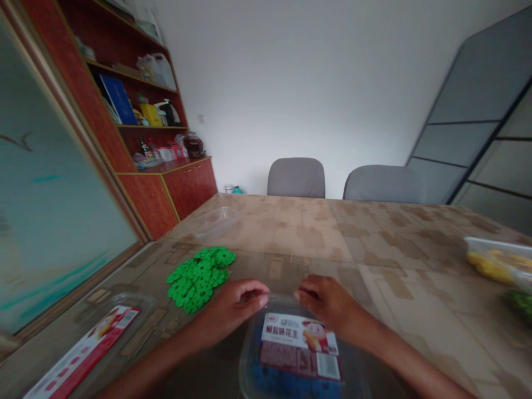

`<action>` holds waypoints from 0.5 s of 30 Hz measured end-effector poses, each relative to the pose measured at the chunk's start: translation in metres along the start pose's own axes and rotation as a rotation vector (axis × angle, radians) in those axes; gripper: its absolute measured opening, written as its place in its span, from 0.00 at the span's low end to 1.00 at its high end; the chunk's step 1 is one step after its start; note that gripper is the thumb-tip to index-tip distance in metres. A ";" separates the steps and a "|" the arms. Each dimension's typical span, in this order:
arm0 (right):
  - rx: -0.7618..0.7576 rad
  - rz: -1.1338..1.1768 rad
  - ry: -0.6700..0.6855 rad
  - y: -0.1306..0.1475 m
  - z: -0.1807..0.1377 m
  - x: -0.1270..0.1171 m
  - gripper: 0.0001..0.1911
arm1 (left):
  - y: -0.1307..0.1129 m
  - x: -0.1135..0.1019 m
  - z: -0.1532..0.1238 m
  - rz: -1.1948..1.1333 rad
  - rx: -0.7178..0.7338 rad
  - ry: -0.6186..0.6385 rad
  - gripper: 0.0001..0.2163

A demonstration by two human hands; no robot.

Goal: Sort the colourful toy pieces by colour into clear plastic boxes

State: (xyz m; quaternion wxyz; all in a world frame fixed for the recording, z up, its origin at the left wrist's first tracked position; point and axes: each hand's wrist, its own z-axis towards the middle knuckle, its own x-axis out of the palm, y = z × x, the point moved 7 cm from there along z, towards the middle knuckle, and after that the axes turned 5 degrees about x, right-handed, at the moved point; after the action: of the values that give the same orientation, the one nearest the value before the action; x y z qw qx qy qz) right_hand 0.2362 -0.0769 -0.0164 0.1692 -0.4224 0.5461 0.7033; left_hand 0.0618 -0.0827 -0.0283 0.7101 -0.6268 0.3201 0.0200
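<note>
The left hand (233,306) and right hand (328,302) both grip the far rim of the labelled tub (297,346), fingers curled

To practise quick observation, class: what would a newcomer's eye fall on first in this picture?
First, the bright green pile of flat, gear-shaped plastic pieces lying left of centre on the patterned brown table. Next, the left hand and right hand curled over the far edge of a clear plastic box with a red-and-white label, blue pieces inside, at the near edge.
</note>
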 end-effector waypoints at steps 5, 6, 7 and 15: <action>-0.046 0.101 0.008 0.007 -0.003 0.003 0.13 | 0.014 -0.013 -0.003 0.026 -0.097 0.094 0.12; -0.041 0.120 0.005 0.007 -0.004 0.002 0.12 | 0.014 -0.013 -0.003 0.012 -0.098 0.101 0.11; -0.037 0.132 0.001 0.008 -0.004 0.002 0.11 | 0.014 -0.013 -0.002 -0.004 -0.098 0.105 0.11; -0.088 0.086 0.036 0.013 -0.010 0.003 0.10 | 0.013 0.001 -0.005 -0.105 -0.121 0.106 0.12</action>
State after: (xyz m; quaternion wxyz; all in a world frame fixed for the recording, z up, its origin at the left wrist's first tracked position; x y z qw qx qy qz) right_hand 0.2297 -0.0910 -0.0112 0.1099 -0.4182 0.5353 0.7256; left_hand 0.0549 -0.0847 -0.0400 0.6532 -0.6846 0.3221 -0.0309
